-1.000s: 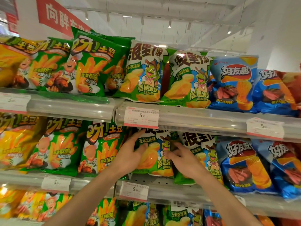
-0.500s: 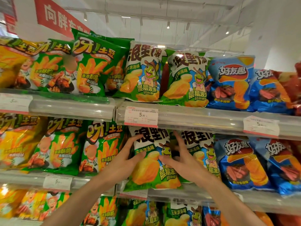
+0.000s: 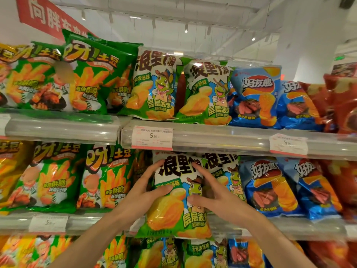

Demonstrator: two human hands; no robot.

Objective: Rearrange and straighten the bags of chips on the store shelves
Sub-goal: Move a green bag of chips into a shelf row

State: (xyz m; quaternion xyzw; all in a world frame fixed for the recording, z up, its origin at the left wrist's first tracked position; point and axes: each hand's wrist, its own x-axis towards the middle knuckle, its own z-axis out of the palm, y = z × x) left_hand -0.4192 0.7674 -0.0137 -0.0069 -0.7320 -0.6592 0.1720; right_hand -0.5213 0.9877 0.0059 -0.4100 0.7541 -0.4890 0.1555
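- Green-and-white foil, printed 浪里个浪 with a cartoon frog in a hat and 层层波浪 lower down: this chip bag [image 3: 174, 198] is the one I hold, at about 6 o'clock in my head view, on the middle shelf [image 3: 270, 226], its bottom edge hanging over the shelf lip.
- My left hand [image 3: 146, 190] grips its left edge, fingers curled round the side, thumb across the front.
- My right hand [image 3: 214, 192] grips the right edge the same way.
- At 9 o'clock, green bags [image 3: 104, 176] read 呀!土豆 and 香浓酥脆.
- At 3 o'clock, blue bags [image 3: 270, 187] read 好友趣.
- A price tag [image 3: 152, 137] at centre shows 5.90.
- At 11 o'clock hangs a red banner [image 3: 50, 16] against white walls and ceiling track lights.
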